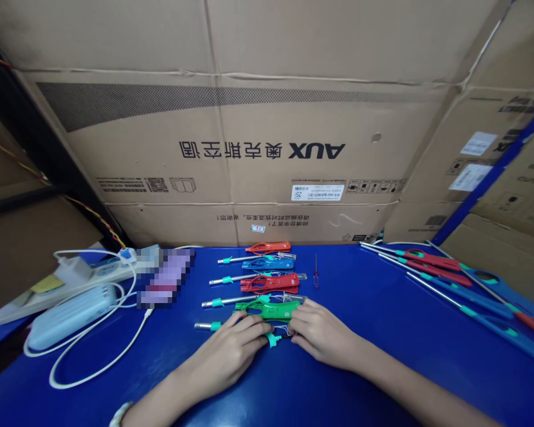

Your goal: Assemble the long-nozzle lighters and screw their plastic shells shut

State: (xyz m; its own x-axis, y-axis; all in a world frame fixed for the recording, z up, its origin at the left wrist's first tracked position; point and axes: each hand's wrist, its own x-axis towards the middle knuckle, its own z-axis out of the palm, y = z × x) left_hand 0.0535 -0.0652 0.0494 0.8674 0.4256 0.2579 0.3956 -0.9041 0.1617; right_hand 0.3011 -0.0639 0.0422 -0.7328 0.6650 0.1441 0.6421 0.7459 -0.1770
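Small wired parts are being handled with both hands.
A small teal plastic piece (273, 340) is being pinched by the left hand (238, 340), near the flat green plastic handle (281, 309); the right hand (317, 331) is being held bent by a little black piece (286, 336), its grip hidden. The thin white wires (283, 328) need gentle handling, without being pulled.

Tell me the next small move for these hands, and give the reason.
I'd probably have the right hand gently straighten the thin white wires while the left hand steadies the teal piece. Both hands are already close to them, and the wires bow loosely between the hands, on the near side of the green handle, where they might snag.
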